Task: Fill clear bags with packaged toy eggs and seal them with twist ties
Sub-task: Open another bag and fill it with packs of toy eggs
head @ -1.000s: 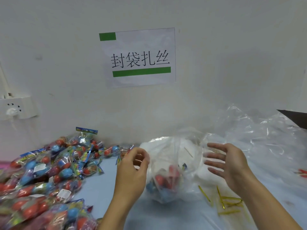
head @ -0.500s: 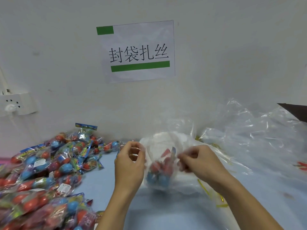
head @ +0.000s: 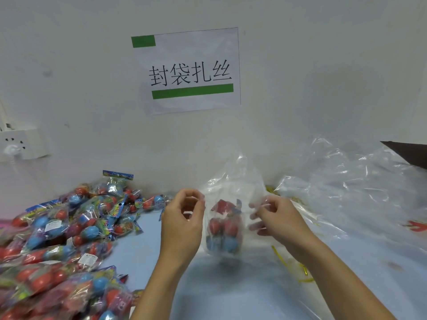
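Observation:
A clear bag (head: 233, 188) stands upright at the centre of the pale blue table, with one pack of red and blue toy eggs (head: 224, 229) inside it. My left hand (head: 182, 222) pinches the bag's left edge near the top. My right hand (head: 275, 220) grips its right edge, fingers curled into the plastic. The bag's mouth rises loose above both hands. Gold twist ties (head: 298, 271) lie on the table below my right forearm, partly hidden by it.
A big heap of packaged toy eggs (head: 62, 239) covers the table's left side. Loose clear bags (head: 353, 181) pile up at the right against the wall. A wall socket (head: 20, 144) is at far left, a paper sign (head: 191, 70) above.
My right hand, open a second ago, closed on the bag's right edge. Both hands have lifted the bag upright, and its top now stands higher.

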